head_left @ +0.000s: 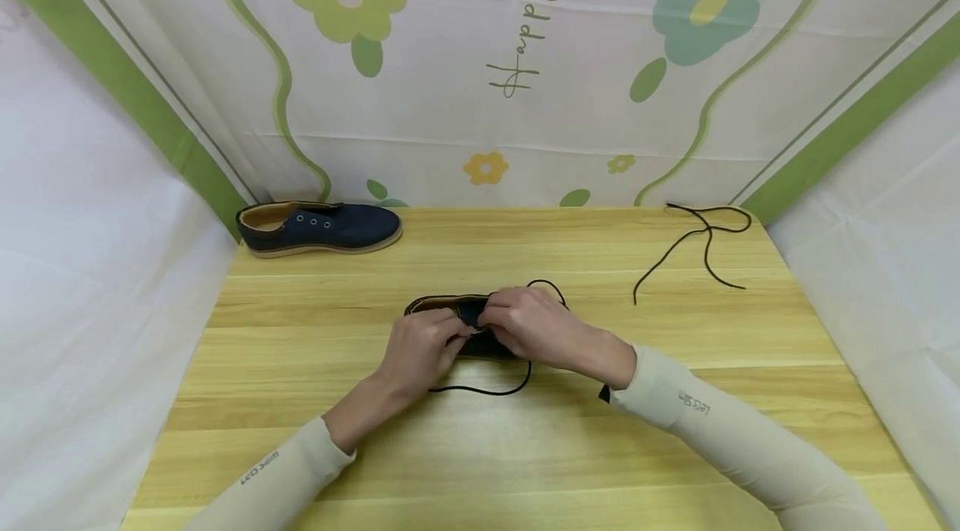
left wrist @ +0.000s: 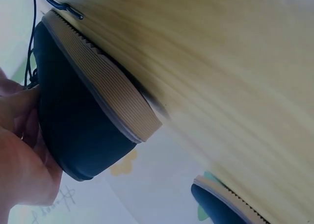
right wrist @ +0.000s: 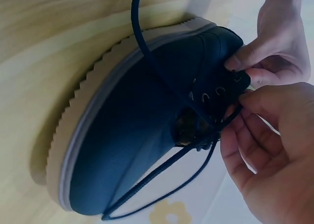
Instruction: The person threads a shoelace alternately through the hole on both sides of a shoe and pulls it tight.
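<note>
A dark navy shoe (right wrist: 127, 131) with a tan ridged sole sits on the table between both hands, its toe toward the right in the head view. My left hand (head_left: 426, 348) pinches the shoe's eyelet flap, thumb on the outer side, as the right wrist view shows. Close beside it, my right hand (head_left: 536, 327) pinches a black shoelace (right wrist: 169, 162) near the metal eyelets (right wrist: 220, 91). One length of lace crosses over the shoe's upper, and a loop hangs past the far side. In the head view the hands hide most of the shoe's opening.
A second navy shoe (head_left: 352, 228), its eyelets unlaced, stands at the table's back left. Another black lace (head_left: 708, 227) lies loosely curled at the back right. Behind the wooden table (head_left: 480, 456) hangs a flowered curtain (head_left: 450, 114), with white cloth on both sides.
</note>
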A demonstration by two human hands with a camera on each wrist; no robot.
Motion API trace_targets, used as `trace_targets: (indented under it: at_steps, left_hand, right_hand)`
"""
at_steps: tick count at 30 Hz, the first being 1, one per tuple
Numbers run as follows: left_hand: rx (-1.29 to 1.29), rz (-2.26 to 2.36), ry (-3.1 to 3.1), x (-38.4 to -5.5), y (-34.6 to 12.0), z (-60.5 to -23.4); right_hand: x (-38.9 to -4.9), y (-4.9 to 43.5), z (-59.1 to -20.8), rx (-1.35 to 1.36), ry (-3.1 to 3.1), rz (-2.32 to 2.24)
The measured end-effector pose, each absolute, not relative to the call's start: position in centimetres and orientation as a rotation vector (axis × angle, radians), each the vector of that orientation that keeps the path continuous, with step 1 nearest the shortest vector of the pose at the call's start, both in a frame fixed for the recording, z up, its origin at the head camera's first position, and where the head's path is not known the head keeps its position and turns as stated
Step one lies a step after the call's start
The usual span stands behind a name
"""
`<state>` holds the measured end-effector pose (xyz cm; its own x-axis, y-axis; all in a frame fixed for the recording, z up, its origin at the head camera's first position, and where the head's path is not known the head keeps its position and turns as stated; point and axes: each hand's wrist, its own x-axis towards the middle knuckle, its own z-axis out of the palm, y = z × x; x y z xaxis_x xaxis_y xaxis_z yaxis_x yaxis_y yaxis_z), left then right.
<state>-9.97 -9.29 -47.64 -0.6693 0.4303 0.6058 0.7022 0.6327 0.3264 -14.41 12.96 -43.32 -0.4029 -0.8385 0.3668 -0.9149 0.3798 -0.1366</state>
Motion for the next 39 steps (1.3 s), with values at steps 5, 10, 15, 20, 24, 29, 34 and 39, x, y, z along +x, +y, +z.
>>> trace_targets:
  at_steps: [5,10,15,20,24,29,34,39]
  left_hand:
    - [-0.814,-0.874,-2.461,-10.0,-9.5,-47.5]
    - [-0.742,-0.963,-2.582,-10.1,-9.5,-46.9]
    - [-0.683,-0.987,-2.702,-10.4,-9.4,-46.2]
    - [-0.658,-1.027,-2.772,-10.7,-9.5,-45.5]
    - [-0.656,-1.049,-2.797,-10.9,-9.6,-45.2]
    - [-0.643,-1.040,-2.807,-11.0,-9.6,-45.2]
    - [-0.638,-1.033,-2.804,-11.1,-9.6,-45.2]
    - [-0.625,-1.050,-2.807,-11.0,-9.5,-45.2]
  right_hand:
    - [-14.3,13.0,-43.9,1.506,-2.486,0.546]
    - [-14.1,12.9,-44.8,1.400,-2.505,0.576]
    - [-13.9,12.4,-45.6,1.314,-2.450,0.531]
    - [-13.8,12.0,-46.0,1.266,-2.416,0.518]
    - [-13.7,12.0,-46.0,1.258,-2.415,0.529]
    - [-13.7,12.0,-46.0,1.266,-2.410,0.539]
    - [-13.8,12.2,-46.2,1.271,-2.409,0.575]
    - [-13.8,12.4,-46.1,1.277,-2.405,0.595]
